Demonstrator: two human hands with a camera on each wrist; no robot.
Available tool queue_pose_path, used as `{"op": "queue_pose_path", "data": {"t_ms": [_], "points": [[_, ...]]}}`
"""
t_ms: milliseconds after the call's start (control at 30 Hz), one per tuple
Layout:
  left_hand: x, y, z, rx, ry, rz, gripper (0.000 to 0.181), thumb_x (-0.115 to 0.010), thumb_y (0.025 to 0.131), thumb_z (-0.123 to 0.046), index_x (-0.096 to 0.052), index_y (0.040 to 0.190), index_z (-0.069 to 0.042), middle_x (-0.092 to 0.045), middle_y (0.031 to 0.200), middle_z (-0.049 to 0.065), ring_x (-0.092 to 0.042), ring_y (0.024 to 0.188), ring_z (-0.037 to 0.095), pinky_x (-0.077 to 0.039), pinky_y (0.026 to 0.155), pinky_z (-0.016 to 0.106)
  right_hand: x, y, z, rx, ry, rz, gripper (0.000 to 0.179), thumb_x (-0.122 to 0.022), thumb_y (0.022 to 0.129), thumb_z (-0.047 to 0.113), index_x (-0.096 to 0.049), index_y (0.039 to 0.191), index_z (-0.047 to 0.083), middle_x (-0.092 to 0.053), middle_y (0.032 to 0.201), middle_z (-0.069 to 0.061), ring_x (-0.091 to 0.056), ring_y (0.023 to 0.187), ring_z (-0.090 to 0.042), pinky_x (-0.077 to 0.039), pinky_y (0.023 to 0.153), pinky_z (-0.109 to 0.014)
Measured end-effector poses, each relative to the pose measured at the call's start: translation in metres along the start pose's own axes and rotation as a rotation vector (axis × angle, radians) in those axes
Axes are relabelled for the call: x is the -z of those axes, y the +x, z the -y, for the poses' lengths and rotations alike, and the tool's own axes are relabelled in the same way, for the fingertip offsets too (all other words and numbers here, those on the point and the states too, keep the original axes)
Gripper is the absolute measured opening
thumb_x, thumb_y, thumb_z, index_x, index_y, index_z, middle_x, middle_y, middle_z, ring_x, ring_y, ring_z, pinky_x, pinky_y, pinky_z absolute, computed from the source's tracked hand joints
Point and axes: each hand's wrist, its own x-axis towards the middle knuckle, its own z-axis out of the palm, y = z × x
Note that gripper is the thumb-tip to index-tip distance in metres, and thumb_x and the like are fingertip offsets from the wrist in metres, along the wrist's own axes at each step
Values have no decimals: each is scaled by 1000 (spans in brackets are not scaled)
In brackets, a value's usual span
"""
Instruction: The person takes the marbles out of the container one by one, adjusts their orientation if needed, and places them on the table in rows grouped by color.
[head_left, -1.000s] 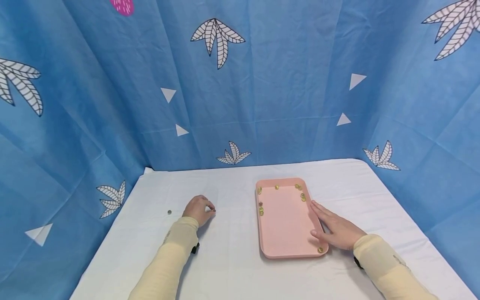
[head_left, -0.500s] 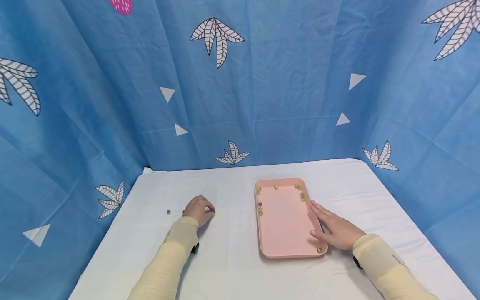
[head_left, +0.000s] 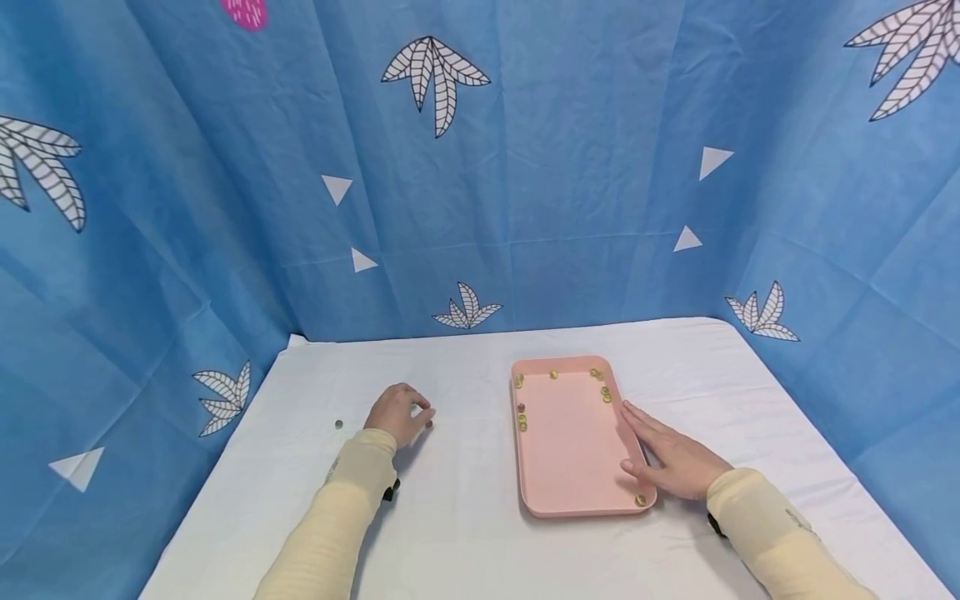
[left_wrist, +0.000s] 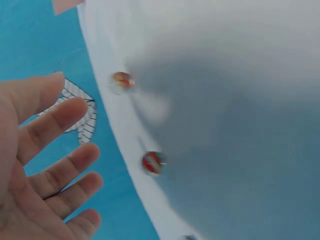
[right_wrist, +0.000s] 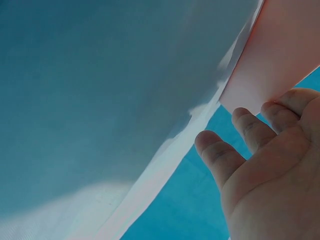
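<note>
My left hand point(head_left: 398, 414) hovers over the white table with relaxed, slightly bent fingers and nothing between them. In the left wrist view, a glass marble with an orange-red swirl point(left_wrist: 121, 82) and a red-and-white one point(left_wrist: 152, 163) lie on the cloth, apart from the fingertips. A third marble point(left_wrist: 188, 237) is cut off at the bottom edge. Farther left, another small marble point(head_left: 339, 424) sits on the cloth. My right hand point(head_left: 675, 460) rests against the right side of a pink tray point(head_left: 577, 508), its fingers extended along the rim.
Several yellowish marbles point(head_left: 607, 398) lie along the tray's edges, along with a reddish-brown one point(head_left: 521, 408) at its left side. White cloth point(head_left: 465, 467) covers the table, and a blue patterned curtain point(head_left: 585, 167) surrounds its back and sides.
My left hand has lifted slightly and its fingers have shifted a little away from the marble beneath them. My right hand and the tray stay put.
</note>
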Motion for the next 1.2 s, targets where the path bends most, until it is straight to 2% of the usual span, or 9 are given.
{"op": "queue_pose_path", "data": {"t_ms": [167, 333, 467, 767, 1200], "points": [[11, 0, -16, -5, -18, 1, 14, -72, 88, -27, -76, 93, -15, -63, 104, 4, -58, 104, 25, -47, 94, 41, 0, 0, 0, 5, 2, -5, 85, -56, 90, 58, -22, 154, 14, -20, 159, -4, -30, 140, -30, -33, 107, -51], [14, 1, -36, -57, -22, -15, 16, -73, 87, -27, -76, 95, -14, -64, 105, 3, -58, 107, 24, -47, 96, 40, 1, -1, 1, 9, 8, 1, 84, -56, 90, 58, -22, 154, 15, -20, 159, -4, -31, 139, -30, -34, 107, -51], [14, 3, -58, -99, -23, -15, 18, -73, 87, -29, -76, 97, -15, -64, 104, 2, -58, 107, 23, -47, 96, 37, 1, -1, 1, 10, 7, 4, 84, -55, 90, 58, -21, 154, 15, -20, 159, -4, -31, 139, -30, -34, 106, -52], [10, 10, -104, -175, 14, 22, 22, -72, 87, -33, -75, 101, -17, -65, 107, 1, -58, 107, 20, -48, 95, 35, 0, -2, 3, 11, 14, 0, 84, -55, 90, 59, -22, 154, 15, -20, 159, -5, -32, 138, -33, -35, 105, -54], [-13, 24, -143, -255, 102, 84, 24, -74, 85, -36, -75, 101, -18, -66, 103, -3, -59, 104, 17, -49, 92, 30, 0, -4, 3, 3, 20, 7, 84, -55, 90, 59, -23, 154, 14, -20, 159, -3, -30, 140, -31, -33, 107, -53]]}}
